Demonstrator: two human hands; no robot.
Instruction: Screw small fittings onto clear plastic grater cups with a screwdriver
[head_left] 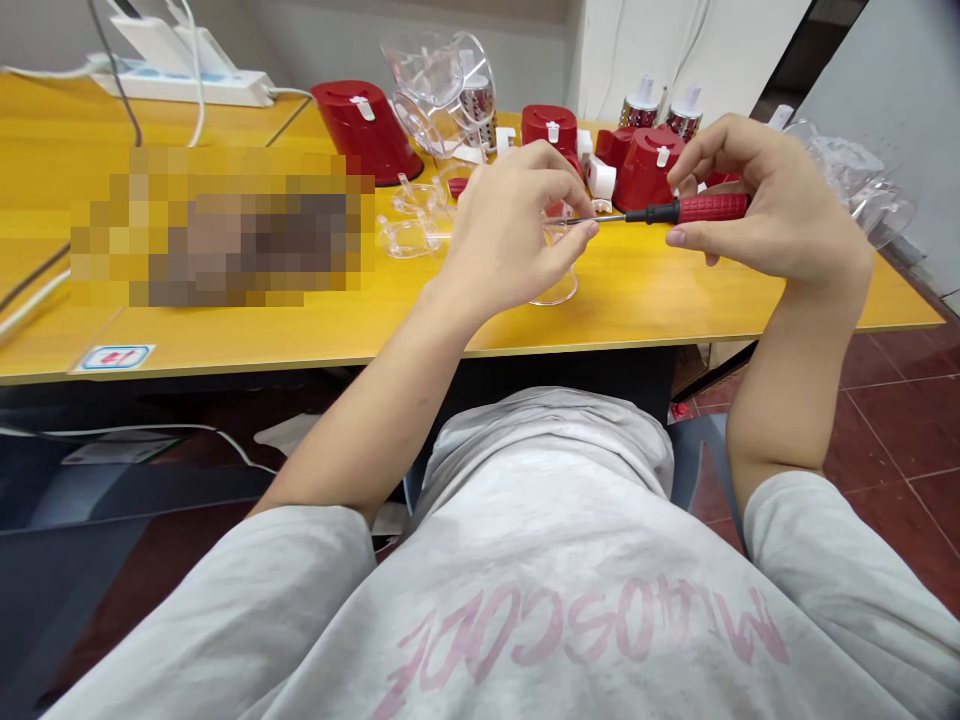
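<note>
Pale T-shirt (555,520): closest to the camera, just below the near edge of the surface (637,300), pinkish lettering across the chest.
Right hand (765,200): above the surface, toward the right edge; fingers loosely curled about the handle of the screwdriver (709,208).
Left hand (517,225): above the middle of the surface; thumb and forefinger drawn narrow about the shaft, but cannot tell whether pinching it or something at the tip.
Screwdriver: roughly level between both hands, raised over the surface, red and black handle at right, metal shaft pointing left; tip hard to make out.
Clear ring (559,295): under the left hand, toward the near edge, partly hidden.
Clear pieces (412,237): to the left of the left hand, well apart from the near edge.
Red housings (367,130): standing toward the back edge.
Clear containers (427,90): grouped beside the leftmost housing, near the back edge.
Metal drums (641,105): upright by the back edge, white stems on top.
Screwdriver work: apparently under way; many parts lying separate, so seemingly much left unhandled; amount already done, cannot tell.
</note>
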